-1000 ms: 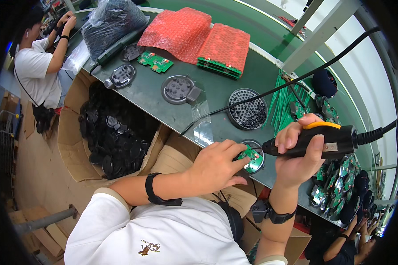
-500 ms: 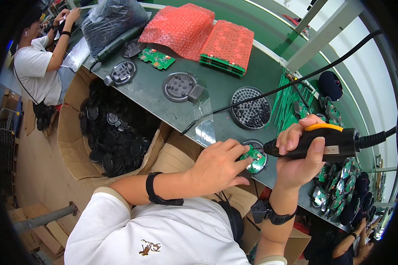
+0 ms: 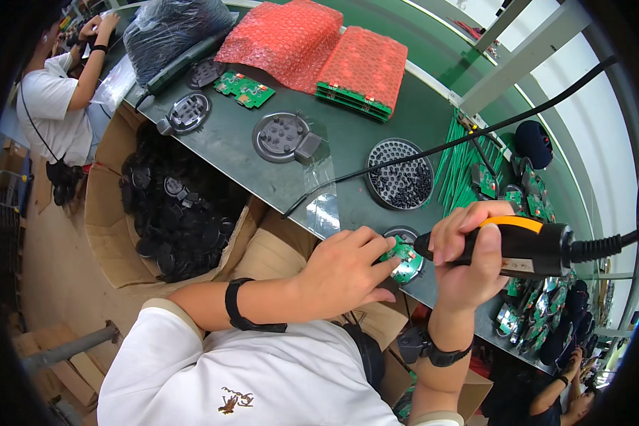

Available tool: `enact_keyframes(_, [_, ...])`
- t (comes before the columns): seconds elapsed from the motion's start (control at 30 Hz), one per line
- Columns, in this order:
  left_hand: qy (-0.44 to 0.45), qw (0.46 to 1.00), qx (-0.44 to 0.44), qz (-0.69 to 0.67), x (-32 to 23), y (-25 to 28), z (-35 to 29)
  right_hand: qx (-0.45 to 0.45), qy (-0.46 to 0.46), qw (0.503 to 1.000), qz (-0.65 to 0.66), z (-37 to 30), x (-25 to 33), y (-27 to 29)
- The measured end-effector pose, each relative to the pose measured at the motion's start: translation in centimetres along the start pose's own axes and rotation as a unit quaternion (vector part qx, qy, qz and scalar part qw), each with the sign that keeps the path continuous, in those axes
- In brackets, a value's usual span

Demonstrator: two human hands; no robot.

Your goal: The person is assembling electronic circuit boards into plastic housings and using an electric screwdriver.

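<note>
The green circuit board (image 3: 407, 268) lies over a round dark piece at the near edge of the desk (image 3: 227, 145), around four o'clock from the middle of the view. At its nine o'clock, the left hand (image 3: 341, 268) is half open, fingertips on the board and thumb apart, gripping nothing. At its three o'clock, the right hand (image 3: 467, 285) is wrapped around a black and orange power tool (image 3: 532, 247); the nose points at the board, though I cannot tell whether its tip touches. Clockwise around the board: a round tray (image 3: 394, 150) of small black pieces at twelve, green strips (image 3: 456, 167) at one, heaped circuit boards (image 3: 539, 309) between three and four, and a grey round cover (image 3: 271, 135) between ten and eleven.
</note>
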State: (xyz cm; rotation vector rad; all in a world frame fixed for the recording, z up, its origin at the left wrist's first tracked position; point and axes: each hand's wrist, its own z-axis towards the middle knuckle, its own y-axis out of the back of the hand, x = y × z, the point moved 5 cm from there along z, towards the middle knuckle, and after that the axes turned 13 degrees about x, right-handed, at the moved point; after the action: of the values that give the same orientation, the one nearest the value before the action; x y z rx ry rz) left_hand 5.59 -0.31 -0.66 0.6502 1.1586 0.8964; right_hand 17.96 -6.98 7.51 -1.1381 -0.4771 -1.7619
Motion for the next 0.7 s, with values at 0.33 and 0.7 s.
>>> enact_keyframes(0.33, [-0.004,1.0,0.004,0.014,-0.1,0.0,-0.1,-0.004,-0.007,1.0,0.015,0.5,-0.4,0.3])
enact_keyframes(0.7, [-0.001,0.999,-0.012,0.033,-0.6,0.2,-0.2,-0.029,-0.005,1.0,0.008,0.9,-0.5,0.7])
